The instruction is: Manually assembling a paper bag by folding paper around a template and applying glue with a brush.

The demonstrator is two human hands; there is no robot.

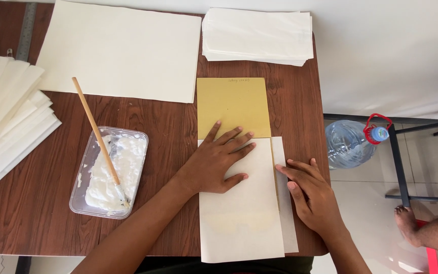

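Head view: left hand (216,165) lies flat, fingers spread, on the white sheet (242,203) covering the yellow card (233,106); right hand (313,195) presses its right edge, gripping nothing. Uneven pressure could crease the sheet, I judge; the glue tray (108,172) sits left.

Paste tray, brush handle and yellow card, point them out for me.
paste tray (79,198), head view, bare left rim.
brush handle (93,126), head view, middle of the wooden stick.
yellow card (233,104), head view, bare upper part.
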